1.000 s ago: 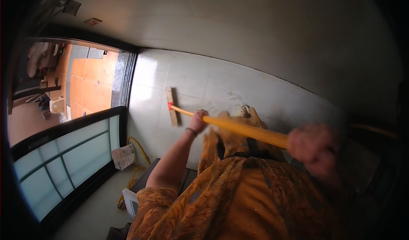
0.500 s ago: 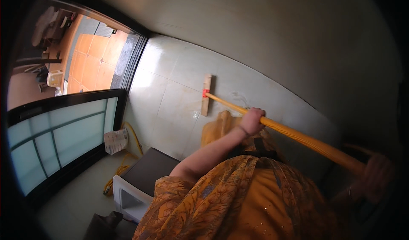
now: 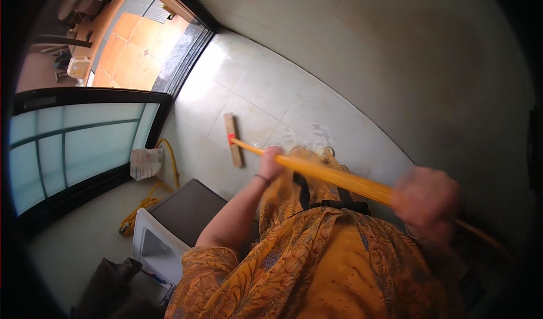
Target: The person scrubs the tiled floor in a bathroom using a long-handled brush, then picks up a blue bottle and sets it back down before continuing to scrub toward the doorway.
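Note:
Both my hands grip the yellow pole of a floor wiper (image 3: 339,177), which slants across the front of my body. My left hand (image 3: 270,163) is closed round the thinner lower part of the pole. Further up, at the right, my right hand (image 3: 427,201) wraps the pole; it is somewhat blurred. At the far end a flat wooden head (image 3: 235,152) with a red joint rests on the pale tiled floor (image 3: 257,101). The underside of that head is hidden. Wet streaks mark the tiles near my feet.
A frosted-glass door (image 3: 93,146) stands open at the left, beside a doorway onto orange tiles (image 3: 133,53). A coiled yellow hose (image 3: 144,206) lies near a dark-topped white cabinet (image 3: 186,211). A grey wall (image 3: 367,53) runs along the right.
The wiper head has shifted left and slightly nearer, with a changed tilt. My left hand has moved left and my right hand has come in leftward and up, both still on the pole.

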